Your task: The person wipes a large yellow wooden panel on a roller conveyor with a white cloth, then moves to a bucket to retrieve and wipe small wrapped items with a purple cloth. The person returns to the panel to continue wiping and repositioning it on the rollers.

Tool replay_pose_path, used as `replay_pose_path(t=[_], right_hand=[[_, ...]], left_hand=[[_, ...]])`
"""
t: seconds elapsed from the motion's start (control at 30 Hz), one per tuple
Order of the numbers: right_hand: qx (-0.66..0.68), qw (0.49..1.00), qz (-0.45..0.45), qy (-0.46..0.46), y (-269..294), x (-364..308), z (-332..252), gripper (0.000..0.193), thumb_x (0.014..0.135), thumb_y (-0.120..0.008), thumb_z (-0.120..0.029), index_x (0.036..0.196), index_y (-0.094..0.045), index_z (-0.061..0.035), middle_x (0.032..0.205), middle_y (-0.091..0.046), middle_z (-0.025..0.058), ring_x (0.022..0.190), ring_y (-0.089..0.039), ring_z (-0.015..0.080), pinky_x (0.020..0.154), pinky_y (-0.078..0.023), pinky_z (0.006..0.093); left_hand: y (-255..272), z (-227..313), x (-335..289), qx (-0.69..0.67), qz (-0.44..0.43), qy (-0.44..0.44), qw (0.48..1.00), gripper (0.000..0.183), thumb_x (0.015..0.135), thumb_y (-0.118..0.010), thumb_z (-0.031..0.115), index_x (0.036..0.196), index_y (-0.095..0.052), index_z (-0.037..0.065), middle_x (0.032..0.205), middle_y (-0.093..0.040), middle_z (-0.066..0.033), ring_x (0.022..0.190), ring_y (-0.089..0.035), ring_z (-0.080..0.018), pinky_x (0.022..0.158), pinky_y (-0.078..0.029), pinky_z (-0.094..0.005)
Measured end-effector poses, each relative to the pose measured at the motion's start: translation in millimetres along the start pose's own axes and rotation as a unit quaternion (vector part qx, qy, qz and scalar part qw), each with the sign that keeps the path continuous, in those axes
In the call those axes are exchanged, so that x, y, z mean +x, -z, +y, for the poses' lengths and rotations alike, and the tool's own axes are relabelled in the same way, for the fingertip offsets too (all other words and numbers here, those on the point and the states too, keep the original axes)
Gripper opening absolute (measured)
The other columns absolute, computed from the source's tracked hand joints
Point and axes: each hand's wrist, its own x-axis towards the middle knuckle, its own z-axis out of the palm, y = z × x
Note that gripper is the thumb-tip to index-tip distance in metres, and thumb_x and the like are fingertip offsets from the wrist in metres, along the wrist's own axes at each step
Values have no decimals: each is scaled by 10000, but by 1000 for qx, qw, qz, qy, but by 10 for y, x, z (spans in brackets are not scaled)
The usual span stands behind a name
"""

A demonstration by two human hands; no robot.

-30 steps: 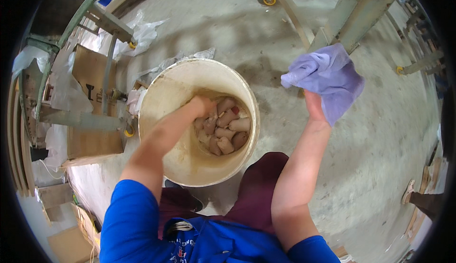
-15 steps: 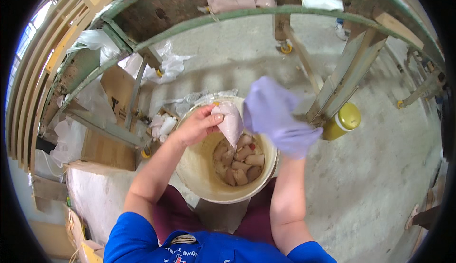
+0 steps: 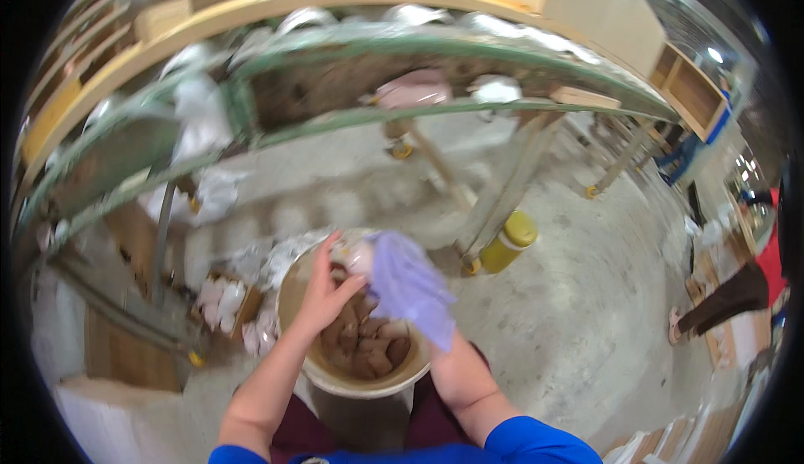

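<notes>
Above a deep cream bucket (image 3: 368, 391), my left hand (image 3: 322, 296) has its thumb and fingers round a small pale pink filled pouch (image 3: 358, 256), blurred by motion. A purple cloth (image 3: 410, 284) hangs over my right hand and hides its fingers; the cloth is bunched and held there, close against the pouch. Several brownish pouch-like lumps (image 3: 373, 351) lie in the bottom of the bucket, which stands between my knees.
A green-edged workbench (image 3: 335, 125) runs across ahead, with a pink bag (image 3: 414, 89) and a white bag (image 3: 496, 89) on its ledge. A yellow-green jug (image 3: 508, 242) stands by a bench leg. Left of the bucket is a box of white pieces (image 3: 224, 301). A person (image 3: 737, 288) stands far right.
The view has tilted up and swung right, showing more of the bench and room. My right hand with the purple cloth has come in against the pouch in my left hand.
</notes>
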Motion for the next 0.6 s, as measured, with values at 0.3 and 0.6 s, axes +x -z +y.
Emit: replay_pose_path(t=[0.3,0.6], right_hand=[[251,926,156,-234,-220,-128,198,325,925,-482,-349,911,-528,-27,791,-566,81,630,-559,178,528,-469,290],[413,879,152,-185,4,50,124,164,854,-566,-191,865,-521,-34,741,-562,69,613,-555,151,505,-459,264]], left_hand=[[46,65,-63,22,-98,46,994,597,762,-727,116,1261,-400,92,1135,-465,-88,901,-558,-143,683,-497,-267],[-235,105,-85,-158,-96,120,976,398,877,-605,142,1186,-399,1,937,-561,-66,834,-597,-130,660,-523,-256]])
